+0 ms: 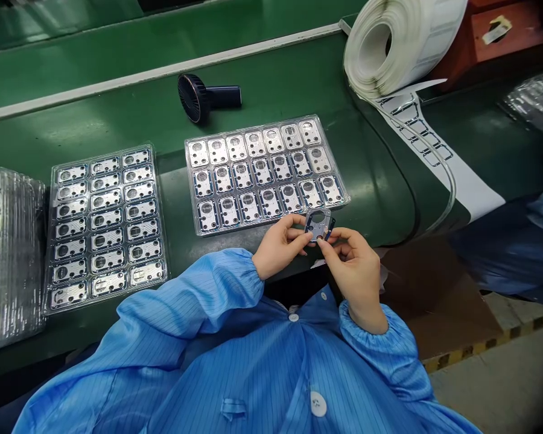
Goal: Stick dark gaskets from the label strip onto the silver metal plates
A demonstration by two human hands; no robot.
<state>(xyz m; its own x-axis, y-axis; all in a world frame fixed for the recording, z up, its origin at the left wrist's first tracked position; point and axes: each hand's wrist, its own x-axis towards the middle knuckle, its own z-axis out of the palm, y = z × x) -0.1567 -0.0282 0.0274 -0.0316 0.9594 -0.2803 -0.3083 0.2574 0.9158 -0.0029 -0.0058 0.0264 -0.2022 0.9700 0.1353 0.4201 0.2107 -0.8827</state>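
Just past the near edge of the green bench, my left hand and my right hand hold one small metal plate between them. It is silvery, with a large round hole and dark edging. Left thumb and fingers pinch its left side; the right thumb and fingertips press at its lower right corner, where a dark strip shows. Right behind the hands lies a clear plastic tray with rows of similar plates. In its front rows the plates have dark edging, while the back row looks plain silver.
A second filled tray lies to the left, beside a tall stack of trays. A small dark handheld fan rests behind. At the right stand a big label roll, its strip hanging over the edge, and a red box. A cable curves nearby.
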